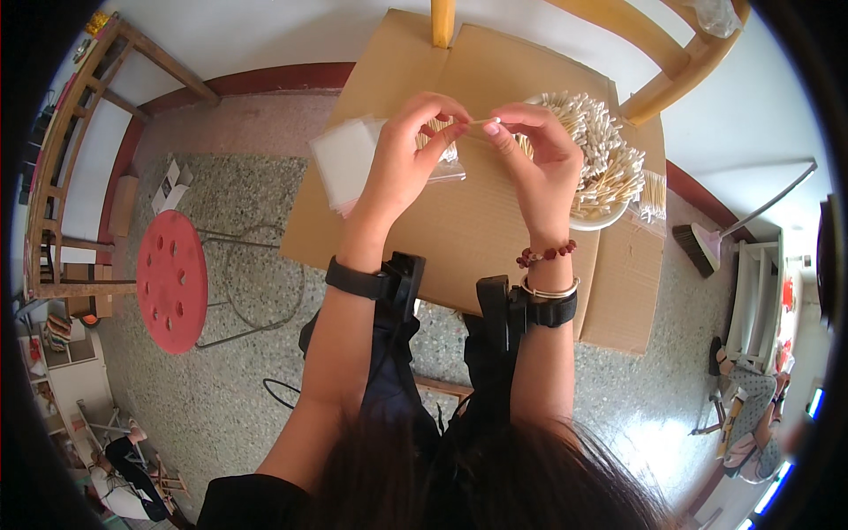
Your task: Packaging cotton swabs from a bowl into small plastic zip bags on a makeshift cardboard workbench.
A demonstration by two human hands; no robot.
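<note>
Between my two hands a single cotton swab (pixel 482 122) is held level above the cardboard. My left hand (pixel 412 148) pinches one end with thumb and forefinger. At the white tip, my right hand (pixel 545 157) is closed in a pinch too. A white bowl (pixel 603 220) heaped with loose cotton swabs (pixel 590 141) stands right beside and beyond my right hand. Behind my left hand, partly hidden by it, lies a clear bag of cotton swabs (pixel 449 152). A stack of clear plastic bags (pixel 344 163) rests left of that hand.
Flattened cardboard (pixel 459 238) covers the work surface, with a wooden chair (pixel 649 40) at its far side. More swabs (pixel 653 196) lie right of the bowl. A red round stool (pixel 172 281) stands left, a broom (pixel 702 247) right. Other people sit at the lower left and lower right.
</note>
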